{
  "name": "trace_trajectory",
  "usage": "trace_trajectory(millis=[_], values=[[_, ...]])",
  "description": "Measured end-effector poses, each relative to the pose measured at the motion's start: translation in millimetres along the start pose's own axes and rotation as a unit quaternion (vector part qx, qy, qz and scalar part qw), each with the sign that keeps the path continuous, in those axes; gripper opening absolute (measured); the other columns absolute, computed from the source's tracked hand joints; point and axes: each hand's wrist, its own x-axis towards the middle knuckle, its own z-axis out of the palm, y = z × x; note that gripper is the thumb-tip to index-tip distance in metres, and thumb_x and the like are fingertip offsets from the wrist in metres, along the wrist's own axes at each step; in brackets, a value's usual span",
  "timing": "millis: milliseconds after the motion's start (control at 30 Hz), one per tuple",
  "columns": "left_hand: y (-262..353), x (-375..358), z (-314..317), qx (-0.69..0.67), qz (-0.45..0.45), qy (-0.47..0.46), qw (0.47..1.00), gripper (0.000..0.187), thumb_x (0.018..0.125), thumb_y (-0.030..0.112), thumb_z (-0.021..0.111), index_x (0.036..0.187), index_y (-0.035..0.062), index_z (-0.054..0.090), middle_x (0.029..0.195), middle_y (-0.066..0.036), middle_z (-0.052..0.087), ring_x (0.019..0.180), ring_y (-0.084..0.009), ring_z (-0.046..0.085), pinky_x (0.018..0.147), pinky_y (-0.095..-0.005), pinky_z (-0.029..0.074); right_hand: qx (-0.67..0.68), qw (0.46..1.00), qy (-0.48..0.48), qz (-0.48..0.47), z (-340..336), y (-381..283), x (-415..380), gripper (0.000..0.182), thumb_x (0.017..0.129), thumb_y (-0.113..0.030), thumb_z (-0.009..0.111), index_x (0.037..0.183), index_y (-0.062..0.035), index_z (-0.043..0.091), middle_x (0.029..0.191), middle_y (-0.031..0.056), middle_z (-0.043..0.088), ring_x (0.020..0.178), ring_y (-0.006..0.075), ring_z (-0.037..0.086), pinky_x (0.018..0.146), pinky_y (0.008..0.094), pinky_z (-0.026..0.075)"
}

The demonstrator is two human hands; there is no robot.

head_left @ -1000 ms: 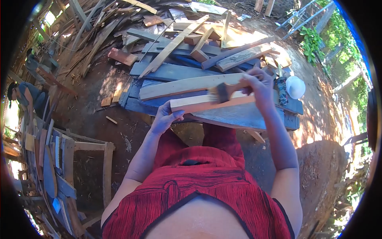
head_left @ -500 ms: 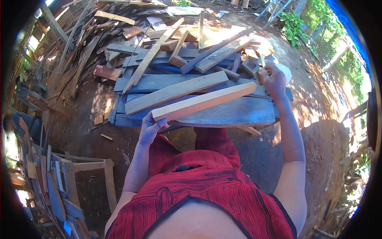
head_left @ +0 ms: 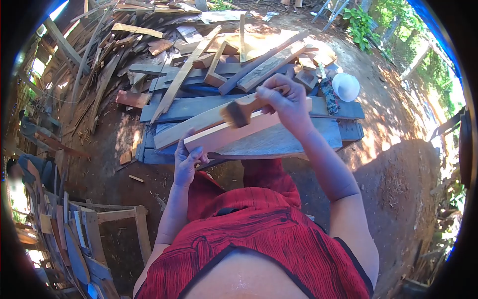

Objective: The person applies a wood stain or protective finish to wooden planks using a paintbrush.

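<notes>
My right hand (head_left: 285, 102) is closed round the wooden handle of a wide paintbrush (head_left: 240, 113). The bristles point left and overlap the upper edge of a pale wooden block (head_left: 214, 139). At the near left end of that block, my left hand (head_left: 186, 160) grips it with the thumb in front and fingers behind. The block slants up to the right over the workbench (head_left: 279, 142), its far part behind my right hand. Just behind it lies a second pale wooden piece (head_left: 172, 135), roughly parallel.
A white round container (head_left: 345, 87) stands at the bench's right end beside a dark, mottled long object (head_left: 328, 95). Wood offcuts (head_left: 271, 65) crowd the back of the bench. A scrap pile (head_left: 104, 60) spreads behind left; a wooden frame (head_left: 141, 229) stands lower left.
My right hand has moved left from beside the white container, bringing the paintbrush over the wooden block. The mottled object there now shows. My left hand keeps its grip on the block's end.
</notes>
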Motion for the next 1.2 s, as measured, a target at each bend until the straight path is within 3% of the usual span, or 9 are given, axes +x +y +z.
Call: trace_trajectory(millis=[133, 267, 500, 567, 633, 767, 900, 1100, 1200], values=[[5, 3, 10, -0.043, 0.002, 0.012, 0.999, 0.048, 0.084, 0.007, 0.058, 0.129, 0.0029, 0.041, 0.079, -0.007, 0.057, 0.058, -0.0127, 0.055, 0.057, -0.0290, 0.052, 0.042, 0.999, -0.013, 0.014, 3, 19, -16, 0.011, 0.085, -0.012, 0.062, 0.085, -0.0020, 0.060, 0.071, 0.0027, 0.060, 0.055, 0.0061, 0.056, 0.048, 0.0183, 0.045], [0, 4, 2, -0.069, -0.005, 0.013, 0.998, 0.040, 0.085, 0.008, 0.056, 0.124, 0.0016, 0.045, 0.079, -0.006, 0.057, 0.059, -0.0126, 0.055, 0.055, -0.0294, 0.052, 0.023, 0.997, 0.066, 0.012, -45, 41, -16, 0.009, 0.085, -0.013, 0.061, 0.083, -0.0038, 0.061, 0.076, 0.0042, 0.064, 0.056, 0.0063, 0.058, 0.050, 0.0188, 0.049], [-2, 9, 1, -0.102, -0.006, 0.019, 0.995, 0.034, 0.088, 0.012, 0.054, 0.119, 0.0011, 0.046, 0.076, -0.006, 0.056, 0.058, -0.0123, 0.054, 0.055, -0.0301, 0.052, -0.125, 0.961, 0.247, 0.014, -163, 54, -15, 0.010, 0.084, -0.013, 0.061, 0.080, -0.0040, 0.062, 0.067, 0.0023, 0.061, 0.052, 0.0052, 0.055, 0.046, 0.0168, 0.043], [-2, 11, 0, -0.104, -0.002, 0.018, 0.994, 0.033, 0.090, 0.017, 0.052, 0.119, 0.0009, 0.046, 0.075, -0.006, 0.055, 0.058, -0.0124, 0.054, 0.055, -0.0305, 0.052, -0.218, 0.920, 0.325, -0.007, -182, 60, -16, 0.011, 0.083, -0.015, 0.062, 0.079, -0.0043, 0.061, 0.065, 0.0033, 0.061, 0.054, 0.0081, 0.057, 0.049, 0.0226, 0.044], [-2, 12, -1, -0.106, 0.001, 0.019, 0.994, 0.034, 0.093, 0.021, 0.049, 0.119, 0.0008, 0.047, 0.075, -0.006, 0.055, 0.058, -0.0124, 0.054, 0.055, -0.0308, 0.051, -0.293, 0.899, 0.325, -0.030, -184, 66, -16, 0.011, 0.083, -0.016, 0.062, 0.079, -0.0047, 0.060, 0.064, 0.0053, 0.060, 0.056, 0.0113, 0.058, 0.052, 0.0264, 0.045], [-2, 14, -2, -0.154, -0.017, 0.025, 0.988, 0.042, 0.096, 0.034, 0.039, 0.120, 0.0001, 0.048, 0.074, -0.006, 0.054, 0.060, -0.0140, 0.053, 0.057, -0.0337, 0.050, -0.439, 0.858, 0.255, -0.077, -150, 63, -20, 0.014, 0.081, -0.019, 0.063, 0.079, -0.0061, 0.060, 0.066, 0.0113, 0.060, 0.062, 0.0203, 0.061, 0.060, 0.0340, 0.046], [-4, 12, -4, -0.155, -0.005, 0.023, 0.988, 0.044, 0.097, 0.035, 0.037, 0.121, -0.0004, 0.048, 0.074, -0.006, 0.054, 0.061, -0.0151, 0.052, 0.058, -0.0351, 0.050, -0.458, 0.864, 0.196, -0.077, -101, 61, -21, 0.013, 0.081, -0.019, 0.063, 0.078, -0.0061, 0.061, 0.069, 0.0129, 0.061, 0.061, 0.0230, 0.061, 0.059, 0.0324, 0.046], [-13, 14, -15, -0.183, -0.020, 0.017, 0.983, 0.044, 0.097, 0.035, 0.038, 0.121, -0.0004, 0.048, 0.073, -0.005, 0.053, 0.061, -0.0151, 0.052, 0.058, -0.0354, 0.050, -0.128, 0.986, 0.061, -0.091, 5, 32, -30, 0.013, 0.086, -0.012, 0.062, 0.080, -0.0018, 0.057, 0.064, 0.0033, 0.056, 0.058, 0.0102, 0.057, 0.052, 0.0249, 0.045], [-15, 15, -17, -0.191, -0.022, 0.022, 0.981, 0.042, 0.097, 0.035, 0.038, 0.118, 0.0004, 0.049, 0.075, -0.006, 0.055, 0.061, -0.0154, 0.053, 0.057, -0.0357, 0.050, -0.019, 0.998, -0.021, -0.058, 50, 20, -33, 0.008, 0.088, -0.009, 0.058, 0.086, -0.0011, 0.056, 0.068, 0.0002, 0.055, 0.060, 0.0060, 0.055, 0.053, 0.0210, 0.045]])
